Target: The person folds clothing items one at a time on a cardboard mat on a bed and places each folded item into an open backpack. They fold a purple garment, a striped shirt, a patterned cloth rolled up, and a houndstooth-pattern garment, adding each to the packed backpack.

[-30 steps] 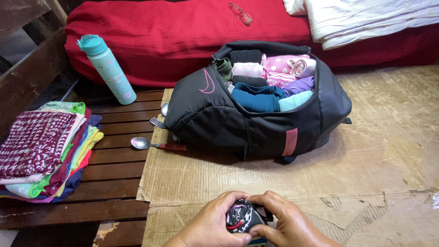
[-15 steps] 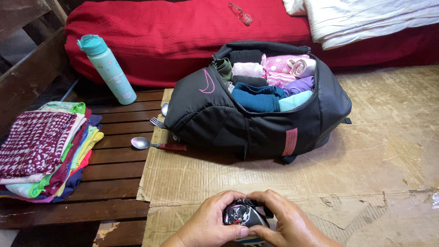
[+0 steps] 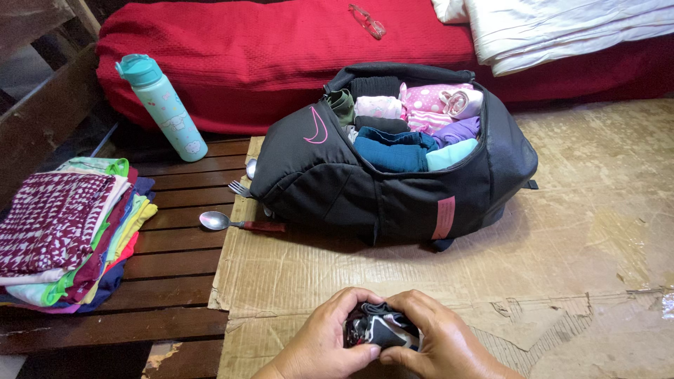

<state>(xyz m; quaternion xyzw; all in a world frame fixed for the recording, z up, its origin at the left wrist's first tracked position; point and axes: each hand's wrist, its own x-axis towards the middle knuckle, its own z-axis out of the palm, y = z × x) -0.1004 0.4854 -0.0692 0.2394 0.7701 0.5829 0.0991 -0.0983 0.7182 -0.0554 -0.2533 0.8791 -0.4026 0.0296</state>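
Head view: both hands, left hand and right hand, press around a dark bundle (as before) at the cardboard's near edge; open room lies before the bag.

Both my hands are bare: left hand, right hand. No gloves, rings or wristwatch visible on either. Wrists and forearms uncovered to the bottom frame edge; no sleeve in view. Fingernails short, unpainted where they show.

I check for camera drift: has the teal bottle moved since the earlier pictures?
No. The teal bottle leans against the red mattress as before.
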